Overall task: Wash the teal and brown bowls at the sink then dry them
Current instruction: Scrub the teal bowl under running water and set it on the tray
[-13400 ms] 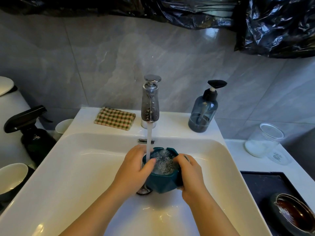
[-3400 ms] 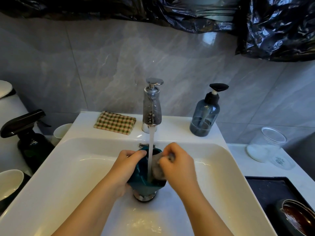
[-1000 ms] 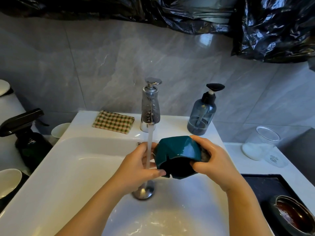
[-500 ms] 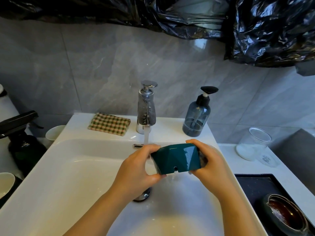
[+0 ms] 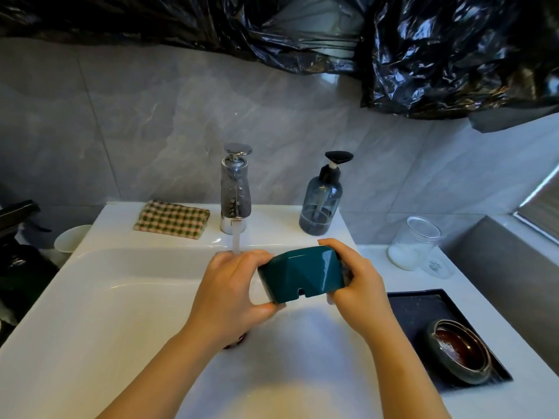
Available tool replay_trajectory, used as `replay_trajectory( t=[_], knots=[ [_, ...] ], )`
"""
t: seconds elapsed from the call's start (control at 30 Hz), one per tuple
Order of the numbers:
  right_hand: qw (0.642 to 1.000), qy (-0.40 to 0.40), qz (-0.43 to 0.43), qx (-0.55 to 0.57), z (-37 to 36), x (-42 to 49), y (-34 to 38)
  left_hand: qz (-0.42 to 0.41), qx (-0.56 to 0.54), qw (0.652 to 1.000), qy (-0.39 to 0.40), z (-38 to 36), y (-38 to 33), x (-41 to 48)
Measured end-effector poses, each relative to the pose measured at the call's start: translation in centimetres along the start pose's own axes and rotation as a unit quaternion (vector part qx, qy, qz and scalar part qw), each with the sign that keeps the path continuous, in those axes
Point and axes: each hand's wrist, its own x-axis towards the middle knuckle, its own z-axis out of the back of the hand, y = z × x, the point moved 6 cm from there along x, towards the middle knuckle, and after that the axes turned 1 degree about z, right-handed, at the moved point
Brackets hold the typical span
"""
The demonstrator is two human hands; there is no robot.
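Teal faceted glazed bowl [image 5: 302, 273] was upside down above the white sink basin [image 5: 121, 297], left hand [image 5: 233, 285] and right hand [image 5: 358, 281] each clamped on one end. Wet glaze could slip; drop would chip it.

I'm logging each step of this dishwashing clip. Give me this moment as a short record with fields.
teal faceted bowl: held over the white sink, rim downward, beside the stream
left hand: grips the bowl's left end
right hand: grips its right end
chrome tap: running
glazed brown bowl: upright on the black tray, right of the sink
checked cloth: folded on the sink ledge, left of the tap
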Motion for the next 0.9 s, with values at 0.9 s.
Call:
replay_trajectory(
  t=[0.9],
  knots=[
    [0.933, -0.008, -0.259, 0.25, 3.6, -2.2, -1.1, 0.431, -0.482, 0.76, 0.067, -0.3, -2.6, -2.7]
  ],
)
